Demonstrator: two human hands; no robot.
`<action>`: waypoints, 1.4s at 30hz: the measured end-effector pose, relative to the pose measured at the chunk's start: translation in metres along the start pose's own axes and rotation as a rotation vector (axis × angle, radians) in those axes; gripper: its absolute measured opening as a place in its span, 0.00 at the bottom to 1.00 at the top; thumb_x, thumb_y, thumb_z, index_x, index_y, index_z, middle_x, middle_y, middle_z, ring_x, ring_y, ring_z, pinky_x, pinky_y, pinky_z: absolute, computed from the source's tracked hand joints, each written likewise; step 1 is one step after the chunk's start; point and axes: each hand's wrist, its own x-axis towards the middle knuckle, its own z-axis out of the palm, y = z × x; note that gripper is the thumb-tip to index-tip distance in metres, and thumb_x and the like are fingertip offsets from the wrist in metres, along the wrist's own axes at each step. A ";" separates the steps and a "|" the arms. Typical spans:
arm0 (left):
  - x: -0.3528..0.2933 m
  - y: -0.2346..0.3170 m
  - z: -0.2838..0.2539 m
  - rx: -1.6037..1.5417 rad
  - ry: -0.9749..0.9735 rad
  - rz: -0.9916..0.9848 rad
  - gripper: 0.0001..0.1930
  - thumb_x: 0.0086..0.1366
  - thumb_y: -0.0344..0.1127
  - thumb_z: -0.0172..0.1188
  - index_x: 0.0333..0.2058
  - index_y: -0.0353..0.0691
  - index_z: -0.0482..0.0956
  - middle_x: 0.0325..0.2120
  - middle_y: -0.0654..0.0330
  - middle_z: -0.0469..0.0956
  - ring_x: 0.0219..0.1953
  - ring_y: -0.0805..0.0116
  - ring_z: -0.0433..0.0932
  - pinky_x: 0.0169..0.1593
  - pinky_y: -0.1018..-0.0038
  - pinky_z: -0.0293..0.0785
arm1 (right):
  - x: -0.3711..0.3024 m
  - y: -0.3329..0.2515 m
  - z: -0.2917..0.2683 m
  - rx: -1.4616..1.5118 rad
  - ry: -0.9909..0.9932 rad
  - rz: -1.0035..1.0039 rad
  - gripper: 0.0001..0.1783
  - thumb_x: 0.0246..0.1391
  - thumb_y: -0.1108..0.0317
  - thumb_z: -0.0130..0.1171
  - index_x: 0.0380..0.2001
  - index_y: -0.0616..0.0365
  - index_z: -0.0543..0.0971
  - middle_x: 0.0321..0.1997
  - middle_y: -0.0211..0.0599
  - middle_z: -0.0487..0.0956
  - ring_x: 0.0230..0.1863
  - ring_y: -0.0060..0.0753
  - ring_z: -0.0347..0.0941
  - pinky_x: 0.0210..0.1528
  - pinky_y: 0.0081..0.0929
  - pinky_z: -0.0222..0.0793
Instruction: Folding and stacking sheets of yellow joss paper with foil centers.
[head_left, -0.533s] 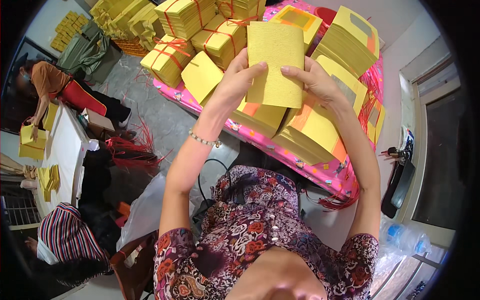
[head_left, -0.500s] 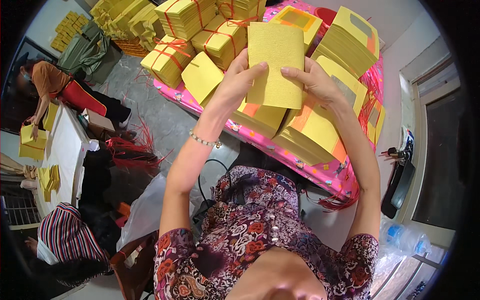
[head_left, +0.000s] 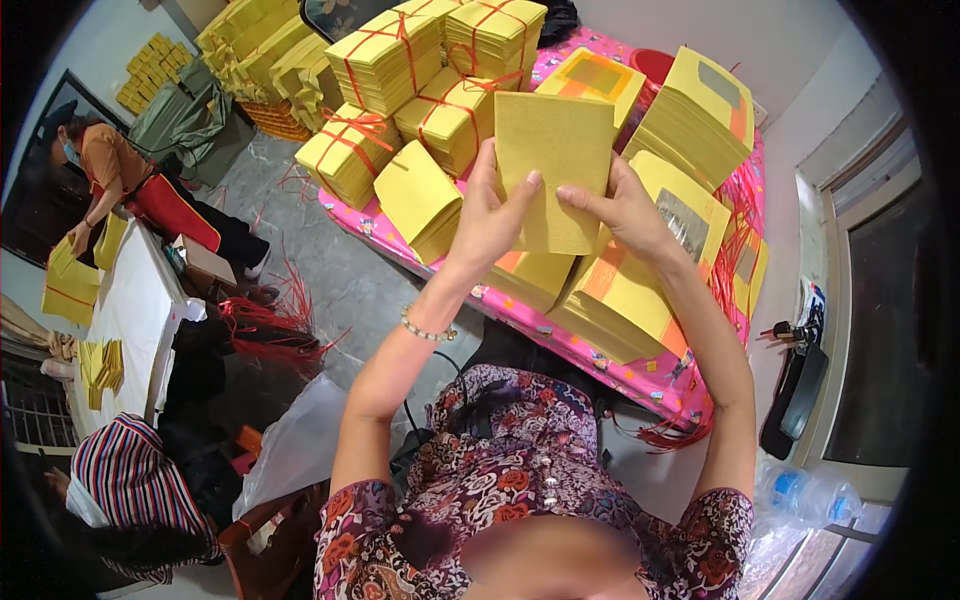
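My left hand (head_left: 497,208) and my right hand (head_left: 630,212) grip a yellow rectangle of joss paper (head_left: 556,145) by its two sides, thumbs on the near face and the other fingers behind it. Its thickness is hidden from here. It is held up over the stacks on the pink table. Below my right hand lies a stack of yellow joss paper (head_left: 625,325) with an orange band on top. Another stack (head_left: 690,225) with a silvery patch is partly behind my right forearm. Left of my left hand, a loose plain stack (head_left: 418,195) leans on the cloth.
Several bundles (head_left: 385,65) tied with red string stand at the table's far left. Red string (head_left: 735,230) hangs along the right side of the pink tablecloth (head_left: 690,400). At left, a co-worker (head_left: 120,165) handles yellow paper by a white table (head_left: 135,300); another person (head_left: 140,480) sits nearer.
The whole view has shifted, so the table and stacks appear lower. Both hands still hold the joss paper by its sides. The co-worker's hands have moved slightly at their paper.
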 end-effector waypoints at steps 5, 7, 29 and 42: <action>-0.003 -0.004 0.001 0.004 0.007 0.065 0.21 0.65 0.26 0.55 0.55 0.34 0.62 0.50 0.58 0.72 0.53 0.73 0.70 0.56 0.75 0.67 | 0.000 0.007 -0.001 -0.044 0.051 -0.105 0.30 0.51 0.70 0.67 0.55 0.65 0.66 0.51 0.39 0.75 0.51 0.27 0.72 0.53 0.27 0.70; -0.004 -0.001 -0.001 0.014 0.005 0.060 0.21 0.64 0.23 0.53 0.55 0.33 0.63 0.49 0.57 0.72 0.53 0.72 0.69 0.57 0.74 0.64 | -0.002 0.002 0.004 -0.046 0.046 -0.131 0.30 0.51 0.71 0.66 0.55 0.65 0.66 0.51 0.38 0.75 0.51 0.27 0.72 0.53 0.27 0.69; -0.004 0.000 0.000 -0.008 0.037 0.027 0.21 0.63 0.22 0.55 0.54 0.33 0.63 0.49 0.56 0.72 0.53 0.71 0.69 0.57 0.73 0.66 | 0.002 -0.003 0.000 -0.040 0.059 -0.048 0.29 0.59 0.61 0.60 0.58 0.62 0.65 0.53 0.36 0.75 0.52 0.24 0.71 0.55 0.25 0.67; 0.004 -0.004 -0.005 -0.136 -0.038 -0.203 0.23 0.65 0.27 0.57 0.57 0.33 0.62 0.53 0.56 0.72 0.54 0.70 0.72 0.58 0.71 0.68 | 0.012 0.013 -0.005 0.032 0.096 -0.024 0.26 0.56 0.58 0.63 0.50 0.66 0.70 0.47 0.39 0.78 0.45 0.25 0.75 0.48 0.24 0.72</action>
